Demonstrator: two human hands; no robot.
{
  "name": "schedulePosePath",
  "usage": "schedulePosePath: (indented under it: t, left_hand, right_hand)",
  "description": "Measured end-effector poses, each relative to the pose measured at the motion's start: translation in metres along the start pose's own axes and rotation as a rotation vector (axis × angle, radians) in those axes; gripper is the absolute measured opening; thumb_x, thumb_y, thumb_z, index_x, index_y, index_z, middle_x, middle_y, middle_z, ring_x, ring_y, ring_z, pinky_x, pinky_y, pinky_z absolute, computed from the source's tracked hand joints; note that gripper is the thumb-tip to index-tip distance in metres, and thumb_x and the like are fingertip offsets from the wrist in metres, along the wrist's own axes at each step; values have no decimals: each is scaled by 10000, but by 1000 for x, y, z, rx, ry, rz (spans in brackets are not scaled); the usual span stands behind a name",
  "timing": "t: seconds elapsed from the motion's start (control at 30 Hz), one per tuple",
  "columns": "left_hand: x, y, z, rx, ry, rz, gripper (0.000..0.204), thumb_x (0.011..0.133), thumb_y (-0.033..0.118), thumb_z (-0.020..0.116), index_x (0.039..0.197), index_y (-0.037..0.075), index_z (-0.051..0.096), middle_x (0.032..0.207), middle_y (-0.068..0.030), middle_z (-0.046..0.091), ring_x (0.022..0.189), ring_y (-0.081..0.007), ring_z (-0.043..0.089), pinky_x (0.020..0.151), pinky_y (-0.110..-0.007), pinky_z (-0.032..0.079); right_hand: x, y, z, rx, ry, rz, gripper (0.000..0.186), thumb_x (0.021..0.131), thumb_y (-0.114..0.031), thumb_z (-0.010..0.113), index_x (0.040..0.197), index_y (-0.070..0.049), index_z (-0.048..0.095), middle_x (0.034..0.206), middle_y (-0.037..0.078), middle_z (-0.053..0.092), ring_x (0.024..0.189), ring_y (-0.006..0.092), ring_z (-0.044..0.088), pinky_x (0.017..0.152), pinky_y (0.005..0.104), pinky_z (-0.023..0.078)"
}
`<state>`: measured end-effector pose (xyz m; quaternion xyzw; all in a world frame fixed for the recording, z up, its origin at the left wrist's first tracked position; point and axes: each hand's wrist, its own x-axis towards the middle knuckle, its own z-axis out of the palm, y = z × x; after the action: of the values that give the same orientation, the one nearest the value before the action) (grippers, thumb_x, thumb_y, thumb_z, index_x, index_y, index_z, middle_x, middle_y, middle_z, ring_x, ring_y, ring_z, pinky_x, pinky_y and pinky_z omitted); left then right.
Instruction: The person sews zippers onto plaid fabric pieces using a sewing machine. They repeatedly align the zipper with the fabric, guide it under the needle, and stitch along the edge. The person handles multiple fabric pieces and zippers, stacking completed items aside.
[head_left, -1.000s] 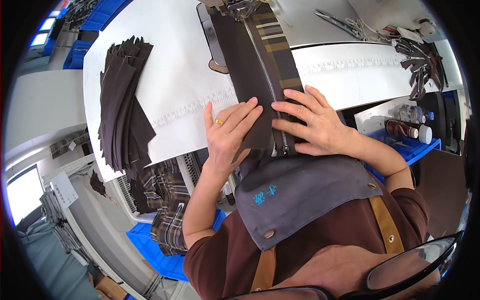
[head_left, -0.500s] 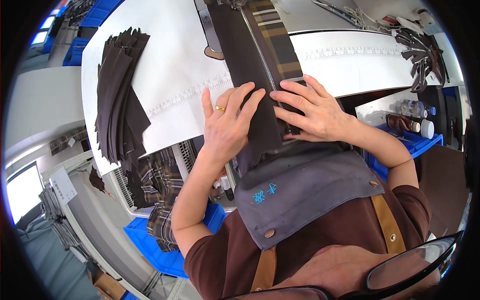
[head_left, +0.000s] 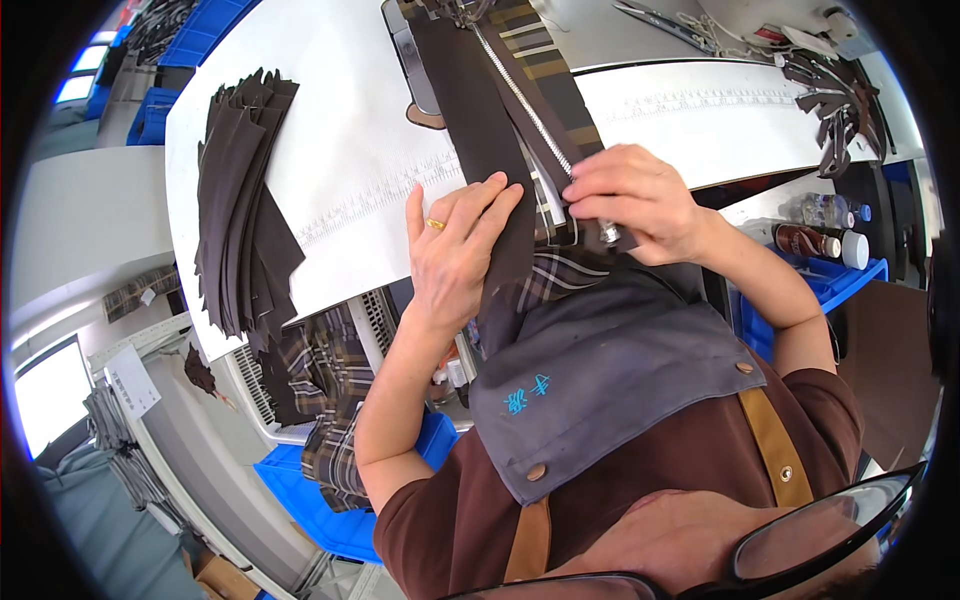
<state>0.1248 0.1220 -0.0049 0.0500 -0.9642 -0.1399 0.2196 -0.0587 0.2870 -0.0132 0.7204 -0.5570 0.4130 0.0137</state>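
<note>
A metal zipper [head_left: 523, 103] on dark tape runs down from the sewing machine's presser foot area [head_left: 466, 12] toward me. To its left lies a dark brown fabric strip [head_left: 455, 100], and plaid fabric [head_left: 560, 90] shows along its right. My left hand [head_left: 455, 240], a gold ring on one finger, rests with fingers stretched out on the brown strip. My right hand [head_left: 645, 200] pinches the zipper's near end, raised off the strip so that a gap shows between them. Below those fingers hangs a blurred shiny metal piece [head_left: 608, 233].
Brown fabric pieces [head_left: 235, 200] are stacked on the white table [head_left: 345, 130] at left. Dark strips [head_left: 835, 110] lie at far right, scissors [head_left: 660, 22] at the back. A blue tray [head_left: 835, 285] with bottles sits below the right edge; plaid cloth [head_left: 335, 400] hangs over a blue bin [head_left: 310, 510].
My right hand has gone from lying flat on the fabric to pinching the zipper end, lifting it rightward away from the brown strip. My left hand has stayed nearly in place.
</note>
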Motion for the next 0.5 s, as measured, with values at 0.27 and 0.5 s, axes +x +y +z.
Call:
schedulePosePath:
  t: [0.27, 0.5]
  left_hand:
    - [4, 3, -4, 4, -3, 17, 374, 681, 52, 580, 1037, 134, 664, 1059, -9, 600, 947, -177, 575, 1064, -507, 151]
    - [9, 3, 3, -74, 112, 76, 250, 686, 131, 634, 927, 123, 701, 890, 22, 595, 871, -137, 587, 1087, -467, 110]
  right_hand:
    - [3, -13, 7, -194, -126, 45, 364, 674, -102, 640, 1037, -119, 659, 953, 47, 538, 924, 224, 515, 795, 352, 436]
    - [6, -14, 2, -164, -176, 66, 396, 653, -80, 627, 1047, -117, 648, 966, 60, 528, 933, 232, 509, 800, 359, 425]
